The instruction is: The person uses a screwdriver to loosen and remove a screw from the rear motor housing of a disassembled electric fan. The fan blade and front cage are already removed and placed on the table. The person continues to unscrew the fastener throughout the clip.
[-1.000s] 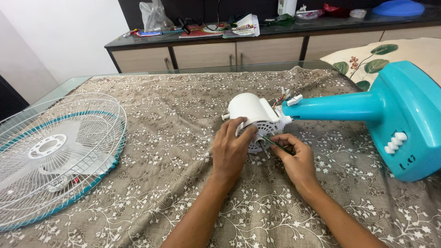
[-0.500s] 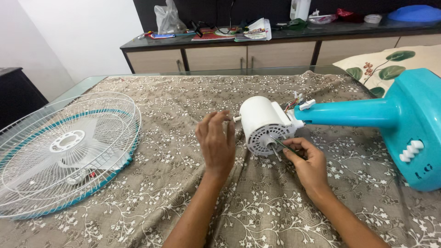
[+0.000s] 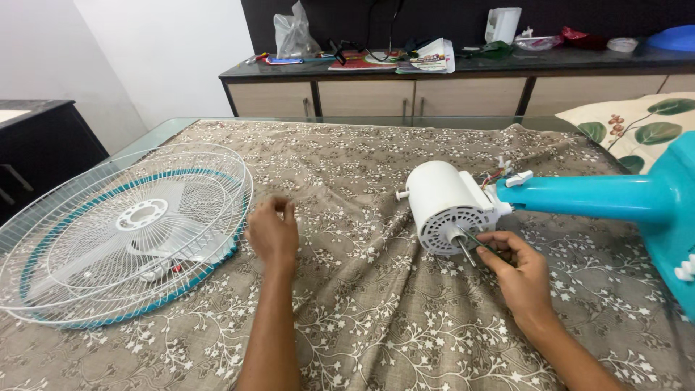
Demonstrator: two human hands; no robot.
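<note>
Brown tablecloth point(image 3: 362, 318) with white floral vine print fills the frame. White fan motor point(image 3: 447, 206) at centre right on a turquoise stand point(image 3: 594, 197). White wire fan cage point(image 3: 119, 232) with turquoise rim and pale blades, left. Cream cushion point(image 3: 637, 123) with green leaf print, upper right. Beige cabinet point(image 3: 420, 95) with black top, upper centre. Blue lid point(image 3: 670, 38), top right corner.

Single head view, close, angled down over cloth-covered table point(image 3: 347, 145), facing sideboard point(image 3: 434, 90).
</note>
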